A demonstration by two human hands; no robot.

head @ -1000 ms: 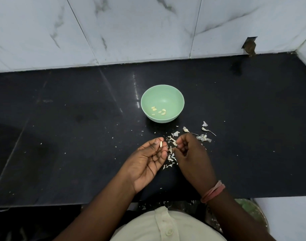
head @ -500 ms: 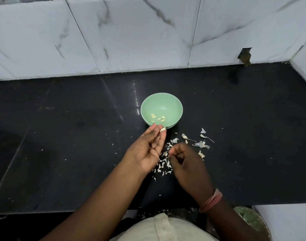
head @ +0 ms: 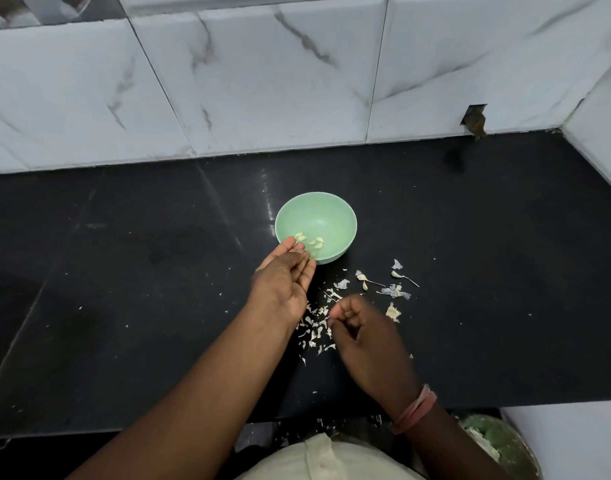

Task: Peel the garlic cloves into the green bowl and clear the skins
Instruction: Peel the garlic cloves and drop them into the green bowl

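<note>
Head view looks down on a polished black stone counter (head: 124, 289) backed by white marble-veined wall tiles (head: 262, 91), with a small round pale green plastic bowl (head: 335, 216) standing near its middle. Several peeled cream-coloured garlic cloves (head: 312, 242) lie on the near-left floor of that bowl.

The left hand (head: 283, 282) reaches forward with straight fingers held together, palm turned up and inward, its fingertips (head: 292, 244) at the bowl's near-left rim, right beside the cloves. I cannot tell whether a clove sits at those fingertips or has already dropped in; no clasp is visible, and the fingers look extended rather than curled.

The right hand (head: 363, 334) sits nearer the body, well short of the bowl, fingers curled in loosely toward the thumb. Whether it pinches a scrap of skin is too small to make out.

The relation that matters: a scatter of thin white papery garlic skins (head: 318, 327) lies on the counter directly between the two hands and trails off to the right, where larger husk pieces with stems (head: 394, 289) rest near the bowl's right side. The right hand is touching or just beside the dense patch; the left is farther forward. By my judgement, gathering skins falls most naturally to the right hand, sweeping from the right-side husks leftward toward the body's edge of the counter.
</note>
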